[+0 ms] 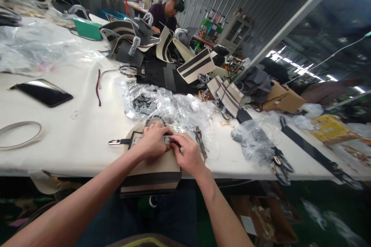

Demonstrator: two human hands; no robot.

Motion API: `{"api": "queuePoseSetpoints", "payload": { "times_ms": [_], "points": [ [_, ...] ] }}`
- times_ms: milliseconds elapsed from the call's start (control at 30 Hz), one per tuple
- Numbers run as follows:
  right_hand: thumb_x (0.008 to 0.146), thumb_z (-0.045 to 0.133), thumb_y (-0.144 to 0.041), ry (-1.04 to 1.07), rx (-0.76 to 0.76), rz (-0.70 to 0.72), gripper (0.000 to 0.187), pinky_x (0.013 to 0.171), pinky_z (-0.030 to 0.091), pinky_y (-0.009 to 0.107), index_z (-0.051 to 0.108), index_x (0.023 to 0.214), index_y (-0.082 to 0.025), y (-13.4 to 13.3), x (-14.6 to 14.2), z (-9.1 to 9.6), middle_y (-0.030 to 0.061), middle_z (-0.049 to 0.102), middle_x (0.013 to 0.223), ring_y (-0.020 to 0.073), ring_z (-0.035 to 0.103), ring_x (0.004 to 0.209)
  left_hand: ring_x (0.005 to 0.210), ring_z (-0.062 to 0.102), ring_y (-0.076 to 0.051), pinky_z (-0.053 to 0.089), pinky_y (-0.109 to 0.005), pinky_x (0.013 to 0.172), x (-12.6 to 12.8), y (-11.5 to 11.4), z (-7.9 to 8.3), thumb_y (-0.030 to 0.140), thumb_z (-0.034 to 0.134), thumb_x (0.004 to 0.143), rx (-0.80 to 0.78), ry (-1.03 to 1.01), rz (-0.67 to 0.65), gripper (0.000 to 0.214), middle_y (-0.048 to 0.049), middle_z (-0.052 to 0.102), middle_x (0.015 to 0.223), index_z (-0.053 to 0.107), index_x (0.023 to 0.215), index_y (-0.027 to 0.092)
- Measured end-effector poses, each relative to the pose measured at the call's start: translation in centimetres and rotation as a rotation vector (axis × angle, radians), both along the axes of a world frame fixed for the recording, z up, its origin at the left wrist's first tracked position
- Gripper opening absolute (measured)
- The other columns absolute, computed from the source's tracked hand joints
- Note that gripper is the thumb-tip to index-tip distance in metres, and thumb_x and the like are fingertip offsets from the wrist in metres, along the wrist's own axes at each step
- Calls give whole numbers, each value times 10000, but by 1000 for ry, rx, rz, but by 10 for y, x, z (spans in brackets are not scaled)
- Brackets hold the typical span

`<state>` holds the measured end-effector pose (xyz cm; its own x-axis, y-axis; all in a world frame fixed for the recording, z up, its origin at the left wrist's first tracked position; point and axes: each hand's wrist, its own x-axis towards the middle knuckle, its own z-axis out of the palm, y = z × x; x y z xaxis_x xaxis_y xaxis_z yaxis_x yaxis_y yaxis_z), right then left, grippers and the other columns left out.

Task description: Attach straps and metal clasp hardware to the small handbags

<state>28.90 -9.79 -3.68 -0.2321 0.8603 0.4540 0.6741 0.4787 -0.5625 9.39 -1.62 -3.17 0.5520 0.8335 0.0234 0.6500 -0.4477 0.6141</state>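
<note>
A beige handbag (165, 166) with a dark stripe lies at the table's front edge, its lower end hanging over toward my lap. From its left side sticks a short black strap (125, 141) with a metal buckle (114, 142). My left hand (155, 138) rests over the bag's upper part, fingers bent and pressing on it. Close beside it, my right hand (187, 150) pinches at the bag's upper right edge; the small part between the fingertips is hidden. Just right of that hand lies a dark strap piece with metal (199, 140).
Clear plastic wrapping (174, 104) lies just beyond the bag. Striped bags and panels (195, 65) are heaped farther back, where a person (165, 13) sits. A black phone (43, 92) and a pale strap loop (20, 125) lie left; a long black strap (307, 144) lies right.
</note>
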Motion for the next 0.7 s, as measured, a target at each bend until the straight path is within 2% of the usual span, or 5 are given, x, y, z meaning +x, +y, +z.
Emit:
{"api": "queuePoseSetpoints", "payload": {
  "times_ms": [167,433,567,700],
  "points": [
    [1072,599,-113,-2,14,12,330,1115,596,476,749,1325,-262,1,-1,1,118,754,1255,292,702,1239,1333,618,-455,442,-657,1152,0,2,0,322,734,825,-12,-18,1,463,-138,692,1283,811,1281,324],
    [1090,581,-118,6,-65,13,297,1094,608,423,778,1284,-225,2,-3,9,135,687,1252,269,699,1205,1339,627,-450,421,-658,1188,0,3,6,348,711,884,-63,-43,13,437,-144,721,1260,834,1302,317],
    [1083,583,-109,2,-46,-19,297,1102,608,436,757,1295,-226,2,-1,1,139,700,1264,277,702,1228,1317,640,-456,421,-677,1181,2,4,8,371,719,903,-91,-60,22,380,-144,743,1258,861,1251,317],
    [1106,553,-123,-10,36,8,327,1195,572,496,726,1358,-237,2,0,-11,146,716,1358,289,677,1336,1302,655,-426,451,-633,1160,3,6,8,268,702,896,-88,-25,39,386,-137,756,1258,870,1240,317]
  ]
}}
